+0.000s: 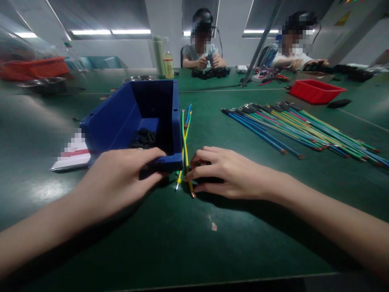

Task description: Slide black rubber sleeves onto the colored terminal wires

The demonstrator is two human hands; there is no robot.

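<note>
**Gripped blue bin (pixel 176 134) with left hand (pixel 127 170), touched yellow-green cables (pixel 185 152) with right hand (pixel 215 172)**

Clamped bin's near lip, left of center in frame, with thumb outside and fingers over edge; probably for steadiness. Curled right-hand fingers at center, with tips on cables; couldn't tell pinch from plain contact. Found those cables crossed and laid along bin's right wall, metal ends toward bottom of frame, likely for short reach. Found bin turned low side toward bottom of frame, presumably for access to black pieces (pixel 144 138) inside. Saw fanned cables (pixel 291 129) across right of frame, dark ends toward upper left, copper ends toward lower right; probably spread for separation. Noted red tray (pixel 314 95) just beyond.

Spotted labeled bottle (pixel 168 65) at top center and yellow triangle sign (pixel 342 18) at upper right; couldn't read either. Saw red band on white packet (pixel 71 161) left of bin, partly pixelated. Made out no brand anywhere.
</note>
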